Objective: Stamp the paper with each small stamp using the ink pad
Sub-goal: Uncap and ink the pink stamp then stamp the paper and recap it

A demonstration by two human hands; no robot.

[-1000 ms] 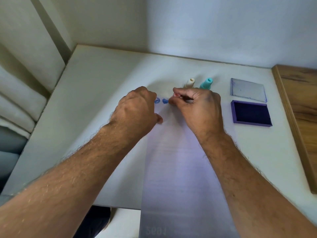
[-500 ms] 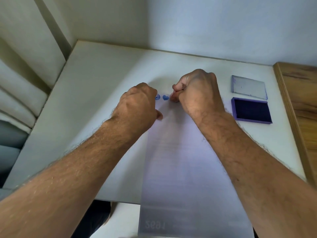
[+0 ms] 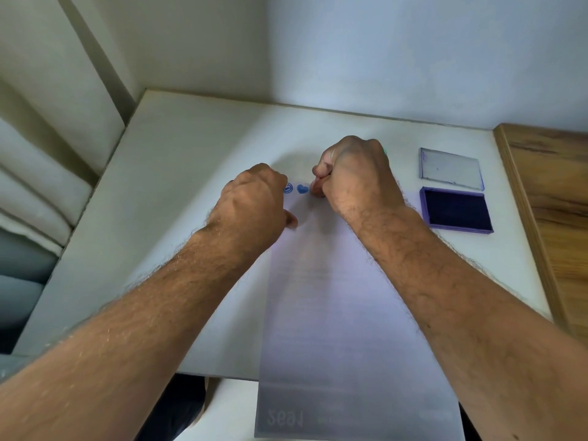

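Observation:
A long white paper [image 3: 334, 297] lies on the white table [image 3: 191, 154] and hangs over its near edge. Near the paper's top are two blue prints, a round one [image 3: 288, 188] and a heart [image 3: 302, 188]. My right hand [image 3: 356, 176] is a fist just right of the heart, pressing down on the paper and closed on a small stamp that is almost wholly hidden. My left hand [image 3: 254, 205] rests curled on the paper's left edge, thumb on the sheet, pinning it. The open purple ink pad [image 3: 455, 211] sits to the right.
The ink pad's clear lid [image 3: 450, 168] lies just behind the pad. A green sliver of another stamp [image 3: 384, 151] peeks from behind my right hand. A wooden surface [image 3: 553, 192] borders the table on the right, cushions [image 3: 31, 202] on the left, walls behind.
My right hand has risen from a low, flat grip into an upright fist pressing beside the heart print. It now hides the cream and teal stamps behind it. My left hand has stayed put.

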